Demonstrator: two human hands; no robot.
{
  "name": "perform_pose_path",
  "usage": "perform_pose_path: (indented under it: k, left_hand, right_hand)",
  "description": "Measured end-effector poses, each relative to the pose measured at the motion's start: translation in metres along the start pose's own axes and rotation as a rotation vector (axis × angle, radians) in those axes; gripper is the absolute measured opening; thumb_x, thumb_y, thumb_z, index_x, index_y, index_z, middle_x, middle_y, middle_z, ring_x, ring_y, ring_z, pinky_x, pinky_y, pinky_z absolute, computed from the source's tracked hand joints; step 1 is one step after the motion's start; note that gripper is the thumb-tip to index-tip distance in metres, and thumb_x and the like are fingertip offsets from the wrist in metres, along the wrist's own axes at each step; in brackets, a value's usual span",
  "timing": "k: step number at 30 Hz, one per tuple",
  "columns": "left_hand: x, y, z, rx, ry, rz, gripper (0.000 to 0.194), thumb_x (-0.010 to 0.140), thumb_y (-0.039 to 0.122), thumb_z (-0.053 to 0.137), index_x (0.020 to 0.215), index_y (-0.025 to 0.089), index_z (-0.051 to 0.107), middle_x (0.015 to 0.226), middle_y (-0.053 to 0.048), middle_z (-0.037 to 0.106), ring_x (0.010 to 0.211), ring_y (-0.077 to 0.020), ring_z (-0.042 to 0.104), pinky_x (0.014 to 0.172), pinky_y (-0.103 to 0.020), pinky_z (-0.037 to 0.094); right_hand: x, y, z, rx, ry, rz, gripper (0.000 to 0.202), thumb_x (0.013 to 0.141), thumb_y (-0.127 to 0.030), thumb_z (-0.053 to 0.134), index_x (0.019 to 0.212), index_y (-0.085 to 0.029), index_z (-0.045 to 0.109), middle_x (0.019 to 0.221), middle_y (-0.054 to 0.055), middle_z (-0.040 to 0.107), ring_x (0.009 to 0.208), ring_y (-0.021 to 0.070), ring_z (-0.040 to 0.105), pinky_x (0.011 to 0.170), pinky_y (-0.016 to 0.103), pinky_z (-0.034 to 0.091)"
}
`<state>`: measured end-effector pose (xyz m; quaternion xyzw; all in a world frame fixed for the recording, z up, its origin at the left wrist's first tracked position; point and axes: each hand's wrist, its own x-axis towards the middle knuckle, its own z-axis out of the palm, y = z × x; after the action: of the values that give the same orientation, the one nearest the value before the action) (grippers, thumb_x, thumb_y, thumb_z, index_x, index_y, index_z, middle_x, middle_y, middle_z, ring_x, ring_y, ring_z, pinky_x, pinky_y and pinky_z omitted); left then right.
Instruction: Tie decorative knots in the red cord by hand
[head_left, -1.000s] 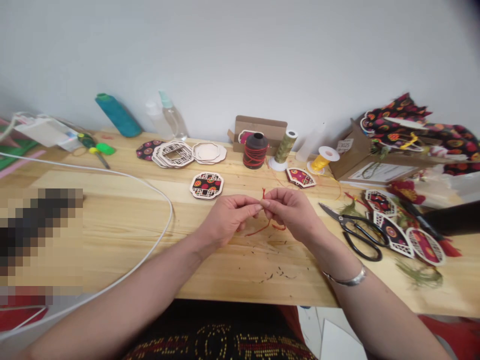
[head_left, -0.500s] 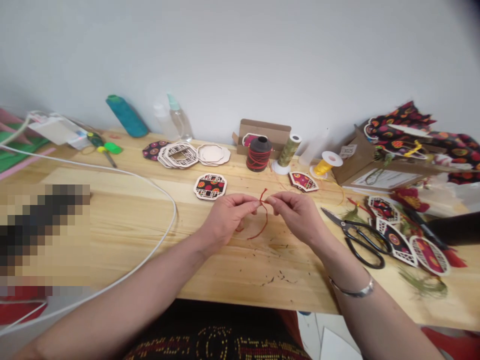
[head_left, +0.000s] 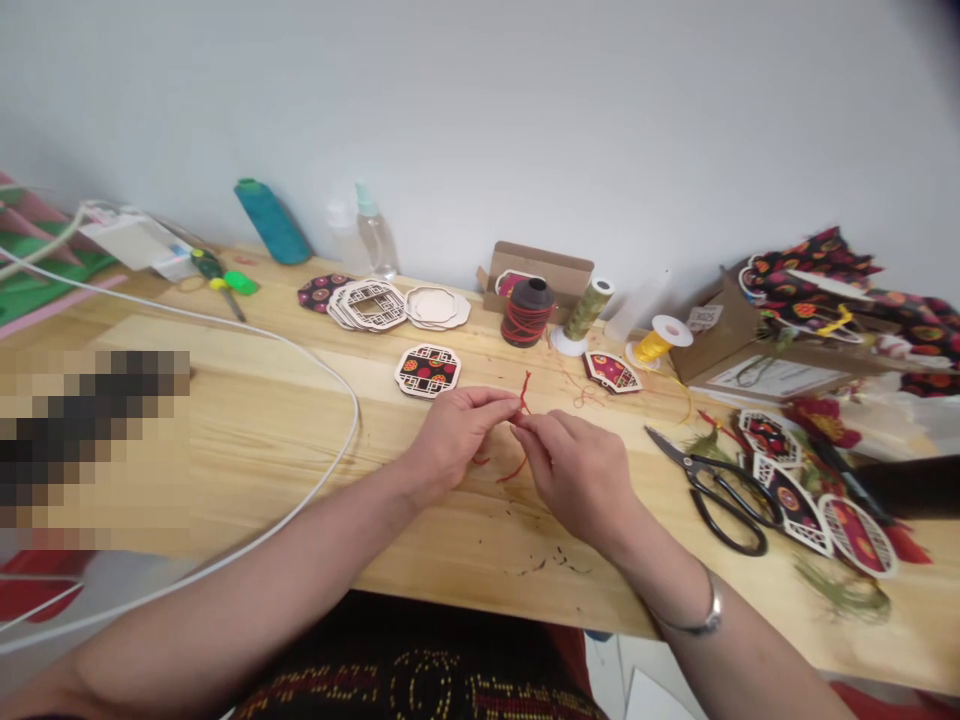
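Note:
A thin red cord (head_left: pixel 526 384) is pinched between my two hands over the middle of the wooden table. My left hand (head_left: pixel 461 430) is closed on it with thumb and index finger, and one cord end sticks up above the fingertips. Against those fingertips, my right hand (head_left: pixel 581 470) is closed on the cord too, its knuckles upward. Part of the cord hangs below the fingers, partly hidden by them. Just beyond my left hand lies an octagonal patterned piece (head_left: pixel 427 372) with a pale frame.
Black scissors (head_left: pixel 724 485) and framed patterned pieces (head_left: pixel 859 535) lie at the right. Along the wall stand a red thread spool (head_left: pixel 527 312), a yellow spool (head_left: pixel 658 342), bottles and a cardboard box (head_left: pixel 724 345). A white cable (head_left: pixel 349 400) curves across the left side.
My right hand has moved left and turned, so its fingertips now meet those of my left hand at the cord. The view has shifted slightly.

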<state>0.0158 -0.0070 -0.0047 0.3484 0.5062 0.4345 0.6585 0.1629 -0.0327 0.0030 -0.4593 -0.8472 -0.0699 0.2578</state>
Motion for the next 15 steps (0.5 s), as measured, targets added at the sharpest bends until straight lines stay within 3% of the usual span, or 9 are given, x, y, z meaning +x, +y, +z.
perform_pose_path:
  k: [3, 6, 9, 11, 13, 15]
  left_hand:
    - [0.002, -0.002, -0.002, -0.074, -0.042, -0.040, 0.013, 0.069, 0.028, 0.070, 0.071, 0.015, 0.069, 0.040, 0.008, 0.041, 0.032, -0.0035, 0.027, 0.035, -0.020, 0.017]
    - [0.003, -0.002, -0.004, -0.125, -0.112, -0.073, 0.016, 0.071, 0.029, 0.068, 0.066, 0.014, 0.067, 0.038, 0.009, 0.036, 0.032, -0.0028, 0.025, 0.035, -0.020, 0.014]
    - [0.004, -0.002, -0.004, -0.165, -0.109, -0.081, 0.016, 0.069, 0.026, 0.070, 0.062, 0.013, 0.064, 0.043, 0.007, 0.043, 0.033, -0.0020, 0.027, 0.035, -0.020, 0.015]
    - [0.004, -0.001, -0.004, -0.185, -0.090, -0.081, 0.013, 0.066, 0.024, 0.072, 0.064, 0.014, 0.064, 0.049, 0.005, 0.049, 0.036, -0.0024, 0.032, 0.036, -0.019, 0.018]
    - [0.004, 0.000, -0.004, -0.191, -0.086, -0.086, 0.013, 0.064, 0.024, 0.074, 0.069, 0.015, 0.066, 0.052, 0.005, 0.051, 0.037, -0.0029, 0.035, 0.036, -0.019, 0.020]
    - [0.004, 0.000, -0.004, -0.180, -0.084, -0.094, 0.016, 0.064, 0.026, 0.075, 0.072, 0.015, 0.067, 0.052, 0.006, 0.048, 0.037, -0.0027, 0.034, 0.035, -0.018, 0.020]
  right_hand:
    - [-0.002, -0.003, 0.003, -0.211, 0.023, -0.211, 0.019, 0.088, -0.016, 0.049, 0.073, -0.016, 0.061, 0.060, 0.003, 0.058, 0.053, 0.0156, 0.050, 0.049, 0.030, 0.029]
    - [-0.002, -0.004, 0.003, -0.261, -0.034, -0.376, 0.018, 0.083, -0.006, 0.047, 0.073, -0.015, 0.059, 0.061, 0.004, 0.056, 0.054, 0.0173, 0.048, 0.049, 0.031, 0.028]
    - [-0.001, -0.005, 0.000, -0.161, -0.090, -0.466, 0.018, 0.082, -0.007, 0.046, 0.072, -0.015, 0.059, 0.063, 0.005, 0.056, 0.057, 0.0178, 0.047, 0.049, 0.031, 0.030]
    - [0.001, -0.005, -0.005, 0.056, -0.103, -0.504, 0.019, 0.085, -0.017, 0.050, 0.069, -0.016, 0.059, 0.067, 0.005, 0.058, 0.063, 0.0177, 0.050, 0.053, 0.031, 0.036]
    - [0.003, -0.004, -0.010, 0.339, -0.048, -0.437, 0.021, 0.086, -0.025, 0.052, 0.067, -0.017, 0.059, 0.077, 0.006, 0.061, 0.073, 0.0180, 0.053, 0.062, 0.032, 0.043]
    - [0.005, -0.001, -0.013, 0.547, 0.063, -0.191, 0.020, 0.086, -0.023, 0.052, 0.069, -0.017, 0.060, 0.088, 0.008, 0.062, 0.082, 0.0178, 0.056, 0.072, 0.033, 0.046]
